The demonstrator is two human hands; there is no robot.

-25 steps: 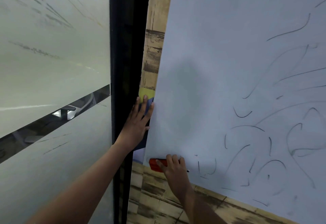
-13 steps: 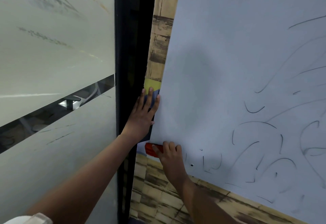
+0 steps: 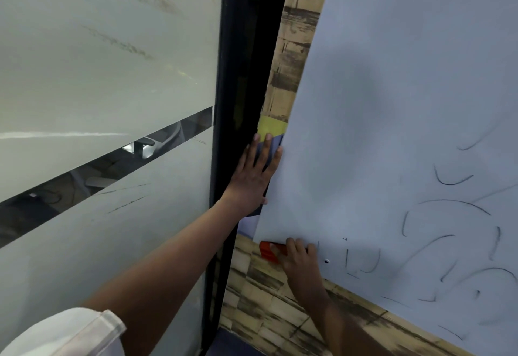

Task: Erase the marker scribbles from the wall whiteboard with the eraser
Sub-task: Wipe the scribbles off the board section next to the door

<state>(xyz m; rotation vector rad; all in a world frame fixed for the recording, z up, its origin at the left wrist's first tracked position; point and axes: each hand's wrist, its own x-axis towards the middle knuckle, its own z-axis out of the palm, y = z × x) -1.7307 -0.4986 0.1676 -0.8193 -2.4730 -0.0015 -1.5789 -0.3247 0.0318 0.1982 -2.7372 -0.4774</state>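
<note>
The white whiteboard (image 3: 392, 103) fills the right side of the head view, tilted, with dark marker scribbles (image 3: 448, 215) across its lower right. My right hand (image 3: 301, 263) grips a red eraser (image 3: 267, 252) at the board's lower left corner, and part of the eraser sticks out past the edge. My left hand (image 3: 253, 175) lies flat with straight fingers against the board's left edge, higher up. The upper left area of the board bears no marks.
A black vertical frame (image 3: 241, 103) stands left of the board, with frosted glass (image 3: 98, 75) beyond it. Brick-patterned wall (image 3: 266, 308) shows below and beside the board. A yellow patch (image 3: 270, 128) sits just above my left fingertips.
My right hand has slid the eraser left along the bottom edge to the board's lower left corner. My left hand stays on the left edge. The view has shifted slightly.
</note>
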